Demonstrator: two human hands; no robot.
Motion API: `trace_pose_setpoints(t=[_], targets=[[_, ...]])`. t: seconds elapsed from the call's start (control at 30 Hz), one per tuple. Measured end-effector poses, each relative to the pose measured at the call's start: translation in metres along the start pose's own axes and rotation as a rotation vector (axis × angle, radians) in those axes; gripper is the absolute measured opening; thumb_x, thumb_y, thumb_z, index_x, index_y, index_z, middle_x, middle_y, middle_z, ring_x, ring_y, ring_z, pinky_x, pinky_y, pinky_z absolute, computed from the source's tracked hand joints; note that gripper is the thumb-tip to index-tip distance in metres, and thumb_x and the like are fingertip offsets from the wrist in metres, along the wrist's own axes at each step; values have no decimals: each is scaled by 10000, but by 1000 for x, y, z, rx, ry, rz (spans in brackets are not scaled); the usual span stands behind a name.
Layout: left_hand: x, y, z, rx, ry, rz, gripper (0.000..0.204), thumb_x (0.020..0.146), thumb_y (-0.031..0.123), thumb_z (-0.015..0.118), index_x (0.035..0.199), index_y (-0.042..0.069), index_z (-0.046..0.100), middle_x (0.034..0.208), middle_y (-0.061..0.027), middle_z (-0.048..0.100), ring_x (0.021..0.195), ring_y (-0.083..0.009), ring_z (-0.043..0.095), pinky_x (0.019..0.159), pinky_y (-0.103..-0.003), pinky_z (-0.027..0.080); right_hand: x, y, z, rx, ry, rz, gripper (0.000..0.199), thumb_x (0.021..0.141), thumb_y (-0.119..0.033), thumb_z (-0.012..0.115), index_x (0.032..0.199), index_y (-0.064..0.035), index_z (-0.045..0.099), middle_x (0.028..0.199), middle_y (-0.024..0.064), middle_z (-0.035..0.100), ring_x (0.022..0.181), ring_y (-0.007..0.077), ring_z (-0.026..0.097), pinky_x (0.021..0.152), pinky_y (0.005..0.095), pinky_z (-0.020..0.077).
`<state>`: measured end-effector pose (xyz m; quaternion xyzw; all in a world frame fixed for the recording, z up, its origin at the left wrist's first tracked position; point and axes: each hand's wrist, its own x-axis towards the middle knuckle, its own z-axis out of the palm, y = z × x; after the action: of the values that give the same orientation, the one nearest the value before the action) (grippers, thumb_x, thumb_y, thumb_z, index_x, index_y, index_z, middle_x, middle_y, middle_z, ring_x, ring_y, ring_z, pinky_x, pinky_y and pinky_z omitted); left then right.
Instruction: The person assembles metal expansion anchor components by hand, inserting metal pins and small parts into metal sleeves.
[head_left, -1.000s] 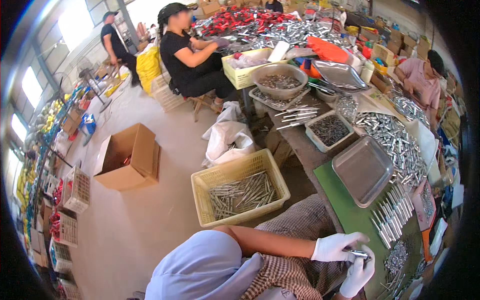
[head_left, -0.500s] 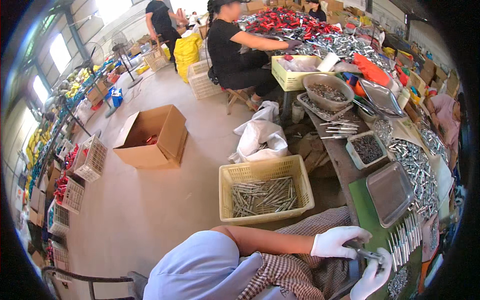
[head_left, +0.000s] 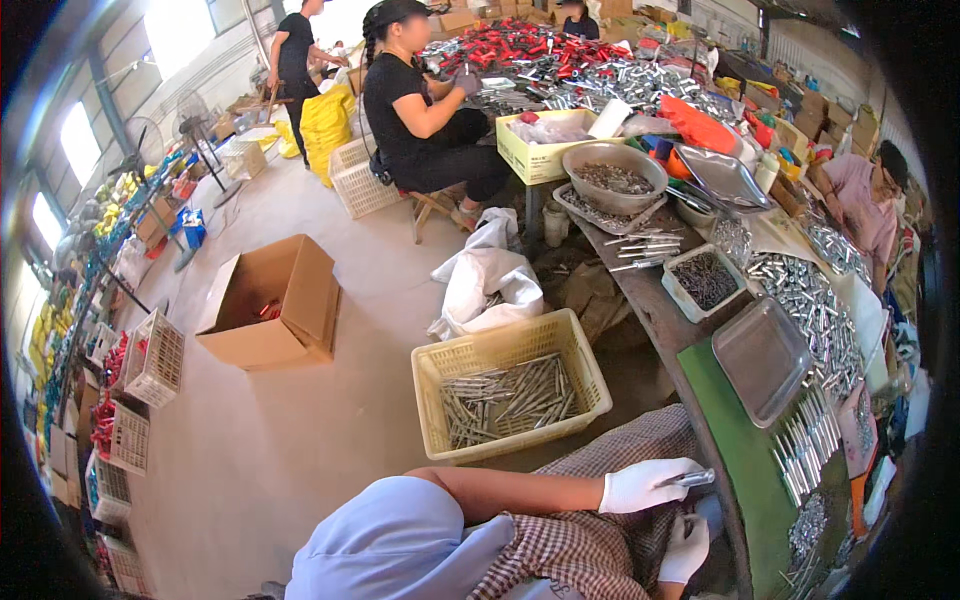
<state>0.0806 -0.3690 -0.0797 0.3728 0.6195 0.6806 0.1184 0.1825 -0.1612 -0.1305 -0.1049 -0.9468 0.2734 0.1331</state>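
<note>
My left hand (head_left: 640,486), in a white glove, is closed on a short metal tube (head_left: 694,479) whose end points at the green table mat (head_left: 735,450). Just below it, over my checked lap, hangs my gloved right hand (head_left: 685,548) with its fingers curled downward; whether it holds anything is hidden. A row of similar metal tubes (head_left: 805,447) lies on the mat to the right of both hands. To the left of my knees, on the floor, stands a yellow basket (head_left: 430,400) with several long metal tubes in it.
An empty metal tray (head_left: 765,357), a bin of dark screws (head_left: 705,281) and a heap of shiny tubes (head_left: 815,300) lie along the table. A person in black (head_left: 425,120) sits at its far end. An open cardboard box (head_left: 270,305) and white sacks (head_left: 485,280) rest on the floor.
My hands have come apart: the left has lifted with the tube and the right has dropped toward my lap. The view has swung, so the basket and box appear lower and nearer.
</note>
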Motion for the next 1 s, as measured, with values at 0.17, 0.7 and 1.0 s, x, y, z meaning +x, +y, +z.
trace_pose_setpoints(t=[0.17,0.7,1.0], targets=[[-3,-13,12,41,-106,-3,443,989,356,522,1277,20,536,1173,-168,607,1107,-303,587,961,-385,455,-13,41,11,-318,-18,249,194,855,-174,653,953,-23,581,884,207,622,868,406,609,769,455,487],[53,20,-2,760,-528,41,311,948,395,517,1168,196,609,982,-117,655,925,-298,647,804,-410,533,-29,-45,-99,728,-26,440,295,990,-148,480,1234,-54,615,599,-24,491,518,53,448,482,229,371],[130,57,55,985,-695,234,307,848,374,644,1085,178,641,822,-72,624,758,-280,639,657,-382,507,13,-35,-122,1098,60,519,317,1015,-245,492,1186,-8,615,665,-35,526,512,21,441,463,202,345]])
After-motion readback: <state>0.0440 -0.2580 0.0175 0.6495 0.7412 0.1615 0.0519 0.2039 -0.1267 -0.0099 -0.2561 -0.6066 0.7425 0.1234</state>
